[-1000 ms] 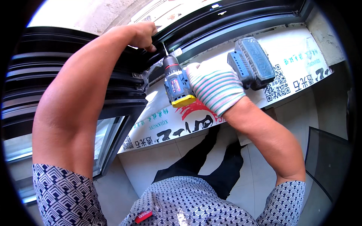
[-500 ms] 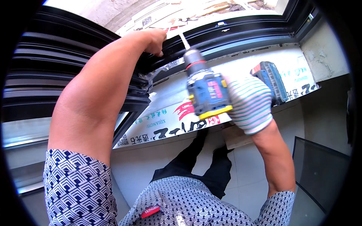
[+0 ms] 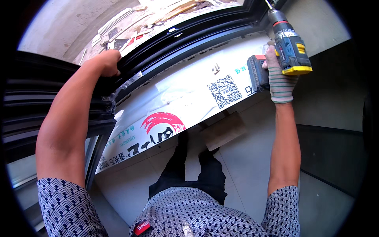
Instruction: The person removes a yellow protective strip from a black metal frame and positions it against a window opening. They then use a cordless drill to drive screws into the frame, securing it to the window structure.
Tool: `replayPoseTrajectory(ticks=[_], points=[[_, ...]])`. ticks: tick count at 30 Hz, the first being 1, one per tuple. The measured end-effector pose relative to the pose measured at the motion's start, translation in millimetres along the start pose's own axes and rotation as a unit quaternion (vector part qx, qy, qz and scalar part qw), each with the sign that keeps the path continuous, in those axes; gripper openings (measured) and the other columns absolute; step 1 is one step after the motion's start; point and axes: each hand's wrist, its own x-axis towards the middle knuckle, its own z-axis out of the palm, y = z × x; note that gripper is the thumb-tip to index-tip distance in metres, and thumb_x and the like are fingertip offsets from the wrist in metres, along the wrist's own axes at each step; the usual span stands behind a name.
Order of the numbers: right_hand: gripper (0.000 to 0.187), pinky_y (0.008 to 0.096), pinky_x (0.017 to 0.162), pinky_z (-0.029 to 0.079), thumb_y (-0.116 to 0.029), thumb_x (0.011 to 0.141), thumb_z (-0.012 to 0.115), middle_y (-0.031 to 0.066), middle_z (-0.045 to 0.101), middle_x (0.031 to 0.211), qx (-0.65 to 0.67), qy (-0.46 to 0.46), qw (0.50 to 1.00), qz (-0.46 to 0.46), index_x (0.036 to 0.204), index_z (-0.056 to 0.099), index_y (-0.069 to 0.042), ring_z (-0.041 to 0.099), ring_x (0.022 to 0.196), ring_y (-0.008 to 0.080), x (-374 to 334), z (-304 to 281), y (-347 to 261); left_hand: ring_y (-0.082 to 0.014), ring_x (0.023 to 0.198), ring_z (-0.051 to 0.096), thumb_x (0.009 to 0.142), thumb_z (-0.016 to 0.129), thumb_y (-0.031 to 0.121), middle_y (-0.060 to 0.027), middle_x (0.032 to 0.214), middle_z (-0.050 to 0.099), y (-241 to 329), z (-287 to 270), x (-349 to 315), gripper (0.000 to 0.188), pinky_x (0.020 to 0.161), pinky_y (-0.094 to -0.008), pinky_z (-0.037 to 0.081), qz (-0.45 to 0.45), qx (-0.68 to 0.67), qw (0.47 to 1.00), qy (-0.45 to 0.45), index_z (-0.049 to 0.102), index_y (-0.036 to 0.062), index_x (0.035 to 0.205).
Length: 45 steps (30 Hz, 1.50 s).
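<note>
In my right hand (image 3: 279, 83), which wears a striped knit glove, is a blue-and-black cordless drill (image 3: 291, 49) with yellow trim. Its long thin bit points up toward the far right corner of the black window frame (image 3: 189, 33), and its battery (image 3: 258, 73) sticks out left of my wrist. My bare left hand (image 3: 107, 63) has its fingers curled over the edge of the black window sash (image 3: 51, 75) at the left. Part of that grip is hidden behind the hand. A metal hinge arm (image 3: 128, 82) lies along the frame beside it.
A sill covered in white printed film (image 3: 173, 94) runs below the frame. A small light-coloured piece (image 3: 215, 68) lies on it. Under the sill stands a brown board-like object (image 3: 223, 130). A dark mesh panel (image 3: 327, 158) leans at the right; debris (image 3: 158, 19) lies outside.
The drill has moved right, from the middle of the frame to its far right corner. My left hand stays on the sash, while the whole view has shifted.
</note>
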Motion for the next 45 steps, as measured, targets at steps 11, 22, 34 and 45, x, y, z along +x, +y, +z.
replayPoseTrajectory(ticks=[11,22,34,45], points=[[0.029,0.0273,0.069,0.053,-0.025,0.093,0.073,-0.0007,0.066,0.084,0.123,-0.076,0.984,0.108,0.113,0.064,-0.006,0.064,0.066,0.0093,10,-13,19,-0.0393,0.109,0.065,0.074,0.085,0.019,-0.0248,0.108,0.069,8,-2,-11,0.038,0.093,-0.0438,0.052,-0.016,0.002,1.0,0.014,0.07,-0.0009,0.102],[0.016,0.0247,0.058,0.05,-0.016,0.093,0.071,-0.002,0.061,0.074,0.068,-0.051,0.996,0.038,0.103,0.064,-0.007,0.058,0.059,0.0072,17,-8,26,-0.0418,0.11,0.064,0.08,0.077,0.018,-0.0274,0.11,0.068,17,-3,-21,0.037,0.094,-0.0453,0.05,-0.019,-0.056,0.998,0.038,0.067,-0.0027,0.109],[0.024,0.0279,0.061,0.052,-0.03,0.089,0.073,-0.0015,0.064,0.069,0.021,-0.084,0.995,0.051,0.095,0.064,-0.008,0.063,0.059,0.0095,18,-14,34,-0.0438,0.119,0.06,0.093,0.066,0.025,-0.0329,0.123,0.063,39,45,-24,0.052,0.103,-0.0454,0.045,-0.071,-0.134,0.966,0.21,0.054,-0.0056,0.133],[0.037,0.035,0.092,0.054,-0.027,0.09,0.071,0.009,0.068,0.103,-0.023,-0.111,0.993,0.024,0.117,0.058,-0.005,0.069,0.098,0.0263,23,-5,33,-0.0451,0.115,0.062,0.093,0.067,0.029,-0.0319,0.12,0.065,85,23,-16,0.054,0.101,-0.0488,0.047,-0.079,-0.217,0.932,0.278,0.054,-0.0008,0.135]])
